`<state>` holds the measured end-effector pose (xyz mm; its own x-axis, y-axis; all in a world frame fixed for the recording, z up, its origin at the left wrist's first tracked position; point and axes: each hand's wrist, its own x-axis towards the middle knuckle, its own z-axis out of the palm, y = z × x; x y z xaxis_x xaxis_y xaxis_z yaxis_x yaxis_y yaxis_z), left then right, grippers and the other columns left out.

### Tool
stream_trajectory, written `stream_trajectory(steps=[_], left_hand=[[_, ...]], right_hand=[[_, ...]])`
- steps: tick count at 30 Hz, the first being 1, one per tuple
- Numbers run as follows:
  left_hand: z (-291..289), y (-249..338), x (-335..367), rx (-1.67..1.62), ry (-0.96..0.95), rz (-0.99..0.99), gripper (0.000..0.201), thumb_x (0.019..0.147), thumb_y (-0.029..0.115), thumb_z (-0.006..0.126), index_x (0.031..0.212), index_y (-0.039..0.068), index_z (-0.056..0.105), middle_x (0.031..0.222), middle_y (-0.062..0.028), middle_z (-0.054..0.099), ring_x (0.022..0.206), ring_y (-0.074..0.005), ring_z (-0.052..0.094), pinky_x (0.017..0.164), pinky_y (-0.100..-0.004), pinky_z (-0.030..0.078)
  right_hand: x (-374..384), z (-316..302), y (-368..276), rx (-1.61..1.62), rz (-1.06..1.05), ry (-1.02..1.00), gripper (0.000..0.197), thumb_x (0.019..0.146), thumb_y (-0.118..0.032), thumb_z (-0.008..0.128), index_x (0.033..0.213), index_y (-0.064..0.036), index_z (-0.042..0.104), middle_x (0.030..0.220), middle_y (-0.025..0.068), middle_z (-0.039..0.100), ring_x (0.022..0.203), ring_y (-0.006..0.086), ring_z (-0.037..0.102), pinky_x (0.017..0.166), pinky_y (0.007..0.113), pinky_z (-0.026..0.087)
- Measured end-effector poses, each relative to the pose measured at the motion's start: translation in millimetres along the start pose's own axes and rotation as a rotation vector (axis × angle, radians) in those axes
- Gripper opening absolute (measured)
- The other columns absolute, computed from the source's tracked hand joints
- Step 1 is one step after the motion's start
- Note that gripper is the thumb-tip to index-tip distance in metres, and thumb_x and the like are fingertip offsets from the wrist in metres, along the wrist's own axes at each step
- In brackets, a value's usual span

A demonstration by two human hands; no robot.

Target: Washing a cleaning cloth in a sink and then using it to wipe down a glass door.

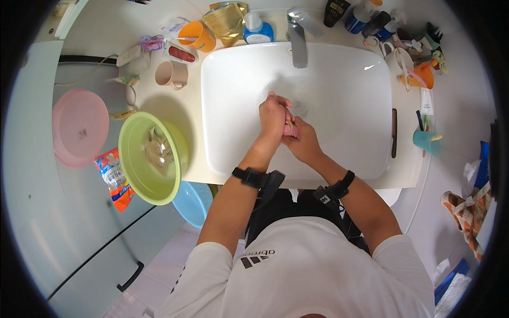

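Both my hands meet over the white sink point(344, 106), a little left of its middle. Between them is a small, crumpled pink thing point(290, 130), perhaps cloth; most of it is hidden by the fingers, so its kind cannot be told. My left hand point(273, 115) is closed around its upper side, the fingers bent over it. From the lower right, my right hand point(306, 141) grips it too. Just beyond the hands, a little water point(300, 106) shows at the basin's bottom. The grey faucet point(298, 45) stands at the far rim.
At left, a green basin point(183, 143) holds wet-looking fabric, near a pink cup point(170, 74). A blue pump bottle point(258, 31) and orange cup point(197, 37) line the back. Several bottles crowd the far right, with a teal cup point(426, 140) on the right side.
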<state>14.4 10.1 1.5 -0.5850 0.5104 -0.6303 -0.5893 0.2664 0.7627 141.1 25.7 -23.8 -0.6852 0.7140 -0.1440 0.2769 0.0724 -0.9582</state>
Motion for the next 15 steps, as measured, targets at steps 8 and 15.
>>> stream_trajectory(steps=[8, 15], left_hand=[[-31, 76, -14, -0.259, -0.797, -0.117, 0.107, 0.086, 0.084, 0.026, 0.15, 0.0, 0.042, 0.13, -0.0282, 0.064, 0.13, -0.0446, 0.054, 0.111, -0.0577, 0.038], [-25, 87, -24, -0.192, -1.275, -0.138, 0.103, 0.097, 0.073, 0.015, 0.13, -0.016, 0.054, 0.055, -0.0102, 0.06, 0.065, -0.0294, 0.067, 0.077, -0.0391, 0.055]], right_hand=[[-13, -31, -69, 1.289, 0.64, -0.786, 0.026, 0.09, -0.017, 0.069, 0.109, -0.0017, 0.061, 0.075, 0.0026, 0.055, 0.06, 0.0124, 0.05, 0.055, 0.025, 0.038], [-17, -15, -74, 1.721, 0.58, -0.862, 0.029, 0.092, -0.022, 0.065, 0.112, -0.0026, 0.058, 0.087, 0.0031, 0.057, 0.06, 0.0107, 0.045, 0.054, 0.021, 0.035]])
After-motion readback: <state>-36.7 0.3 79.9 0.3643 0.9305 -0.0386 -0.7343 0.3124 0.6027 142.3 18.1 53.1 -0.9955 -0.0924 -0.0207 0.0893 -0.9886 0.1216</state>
